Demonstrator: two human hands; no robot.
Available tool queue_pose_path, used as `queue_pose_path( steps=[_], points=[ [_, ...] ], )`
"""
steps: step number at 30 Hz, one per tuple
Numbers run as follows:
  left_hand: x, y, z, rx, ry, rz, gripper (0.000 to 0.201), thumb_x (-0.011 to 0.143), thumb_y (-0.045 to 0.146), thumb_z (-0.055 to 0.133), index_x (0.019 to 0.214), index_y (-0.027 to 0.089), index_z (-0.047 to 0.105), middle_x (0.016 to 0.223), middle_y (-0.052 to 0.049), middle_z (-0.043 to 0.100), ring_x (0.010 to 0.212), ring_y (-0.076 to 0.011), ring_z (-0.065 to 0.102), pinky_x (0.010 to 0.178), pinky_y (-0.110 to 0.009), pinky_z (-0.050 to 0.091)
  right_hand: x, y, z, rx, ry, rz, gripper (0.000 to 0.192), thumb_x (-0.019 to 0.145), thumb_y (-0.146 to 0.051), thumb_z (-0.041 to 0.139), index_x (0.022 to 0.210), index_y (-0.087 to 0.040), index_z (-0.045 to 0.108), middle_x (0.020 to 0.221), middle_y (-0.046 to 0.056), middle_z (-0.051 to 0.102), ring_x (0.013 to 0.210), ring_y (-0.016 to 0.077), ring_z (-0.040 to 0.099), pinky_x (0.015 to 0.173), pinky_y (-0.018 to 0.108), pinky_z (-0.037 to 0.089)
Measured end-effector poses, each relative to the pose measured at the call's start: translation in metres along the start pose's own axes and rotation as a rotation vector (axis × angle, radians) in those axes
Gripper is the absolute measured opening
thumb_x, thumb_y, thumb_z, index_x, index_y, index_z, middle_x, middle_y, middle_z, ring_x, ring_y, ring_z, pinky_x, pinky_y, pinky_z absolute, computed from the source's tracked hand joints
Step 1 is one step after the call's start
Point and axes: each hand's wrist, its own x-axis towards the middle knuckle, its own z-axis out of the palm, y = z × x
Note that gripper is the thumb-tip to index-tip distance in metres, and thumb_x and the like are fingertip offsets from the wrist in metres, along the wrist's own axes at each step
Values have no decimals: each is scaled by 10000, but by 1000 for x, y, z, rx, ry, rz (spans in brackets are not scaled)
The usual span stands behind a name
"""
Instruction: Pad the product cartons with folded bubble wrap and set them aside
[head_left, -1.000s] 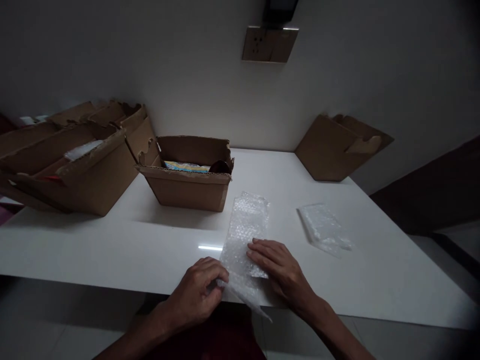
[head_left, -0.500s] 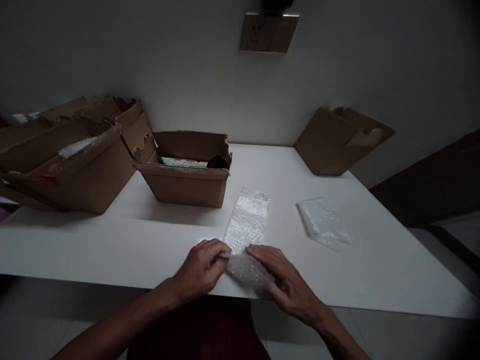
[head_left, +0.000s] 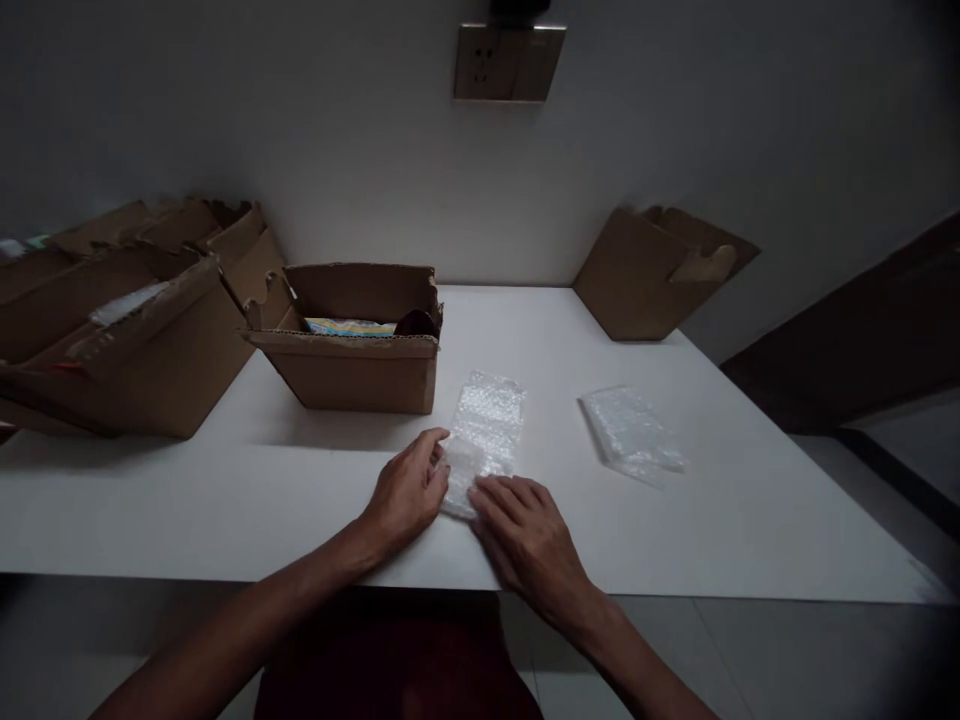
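Note:
A strip of clear bubble wrap [head_left: 486, 430] lies on the white table [head_left: 225, 500], its near end folded or rolled over itself. My left hand [head_left: 405, 492] grips the left side of that folded end with its fingertips. My right hand [head_left: 525, 535] lies flat just below it, fingers pressing on the fold's near edge. A second folded piece of bubble wrap [head_left: 630, 435] rests on the table to the right, away from both hands.
An open cardboard box [head_left: 352, 370] with a colourful item inside stands behind the wrap. Larger cardboard boxes [head_left: 135, 330] crowd the left. A flattened carton [head_left: 660, 275] leans on the wall at the back right. A wall socket [head_left: 508, 62] is above.
The wrap's near end hung over the table edge; now it is folded up onto the strip, which looks shorter. Both hands have moved forward onto the table with it.

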Motion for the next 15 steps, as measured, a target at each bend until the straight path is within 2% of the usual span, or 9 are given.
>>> queue_pose_path(
  steps=[3, 5, 6, 8, 10, 13, 15],
  points=[
    [-22, -1, -9, 64, -1, 266, 512, 857, 176, 536, 1362, 215, 467, 1342, -132, 595, 1192, -268, 576, 1022, -462, 444, 4, 4, -2, 117, 32, 12, 287, 946, -97, 495, 1184, -194, 622, 1107, 102, 741, 982, 252, 666, 834, 447, 536],
    [-37, 0, -15, 89, -89, 376, 539, 851, 132, 541, 1377, 224, 464, 1303, -117, 635, 1212, -274, 564, 1059, -497, 412, 2, 2, -9, 244, 37, 77, 253, 971, -137, 488, 1166, -210, 633, 1036, 84, 754, 905, 229, 686, 777, 407, 555],
    [-42, 1, -17, 82, -132, 376, 530, 857, 113, 528, 1372, 227, 473, 1248, -105, 667, 1161, -262, 591, 1029, -485, 437, 0, 0, -13, 318, 17, 126, 236, 982, -166, 492, 1159, -221, 638, 1012, 71, 757, 880, 216, 694, 760, 385, 565],
    [-46, 4, -19, 45, -190, 287, 485, 877, 108, 502, 1347, 226, 508, 1153, -85, 707, 1043, -233, 634, 935, -431, 496, -5, -3, -20, 433, -30, 221, 218, 997, -216, 501, 1157, -245, 645, 1000, 48, 759, 864, 194, 709, 745, 343, 583],
    [-42, 7, -18, 1, -215, 161, 446, 883, 135, 504, 1320, 215, 543, 1133, -83, 716, 939, -213, 655, 865, -388, 524, -10, -5, -24, 409, 14, 251, 234, 994, -221, 512, 1194, -252, 631, 1071, 57, 748, 937, 199, 709, 782, 344, 586],
    [-25, 8, -9, -24, -194, 40, 456, 859, 141, 515, 1309, 193, 563, 1166, -84, 705, 806, -178, 645, 829, -357, 538, -14, -5, -24, 169, 164, 139, 287, 949, -167, 563, 1223, -238, 612, 1195, 109, 704, 1083, 251, 659, 878, 424, 542],
    [-15, 5, -2, 12, -145, 37, 466, 843, 128, 512, 1301, 187, 568, 1179, -88, 685, 855, -190, 643, 858, -367, 538, -12, -3, -20, 54, 119, 38, 285, 921, -168, 598, 1198, -229, 625, 1217, 123, 693, 1113, 279, 632, 897, 461, 513]
  ],
)
